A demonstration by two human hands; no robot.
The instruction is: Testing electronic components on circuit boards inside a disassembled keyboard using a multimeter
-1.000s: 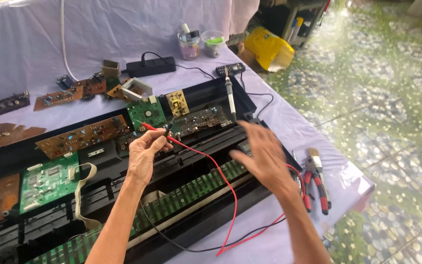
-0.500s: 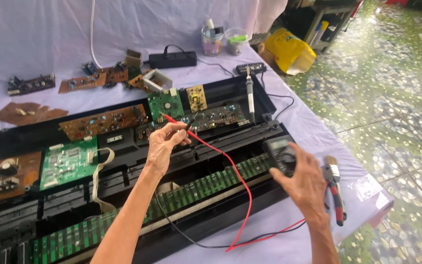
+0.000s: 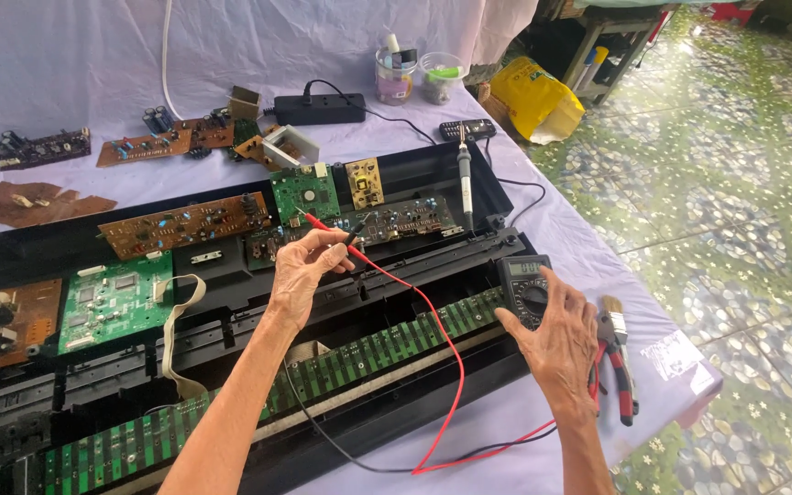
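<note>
We look down on a table draped in a pale cloth [image 3: 66, 55], set on a green pebbled floor [image 3: 744, 183]. Across the cloth lies a long black opened keyboard case [image 3: 469, 183], its green key-contact strip [image 3: 387, 348] running along the near edge and several circuit boards seated further back.

Our left hand [image 3: 300, 270] is closed around two meter probes, a red probe [image 3: 318, 223] and a black probe [image 3: 355, 234], pinched between thumb and fingers; their tips point toward the small green circuit board [image 3: 304, 194] in the case. Whether the tips actually touch a board we cannot quite tell. A red lead [image 3: 442, 367] and a black lead [image 3: 341, 449] loop down across the case edge toward us.

Our right hand [image 3: 556, 344] rests loosely curled on the dark multimeter [image 3: 524, 289], fingertips at its dial, not gripping it; the meter sits on the right end of the case.

Just right of that hand lie red-handled pliers [image 3: 623, 371] and a small brush [image 3: 612, 312]. A soldering iron [image 3: 465, 179] lies in the case's far right end, and a black power strip [image 3: 320, 108] sits beyond it near two clear plastic cups [image 3: 414, 78].
</note>
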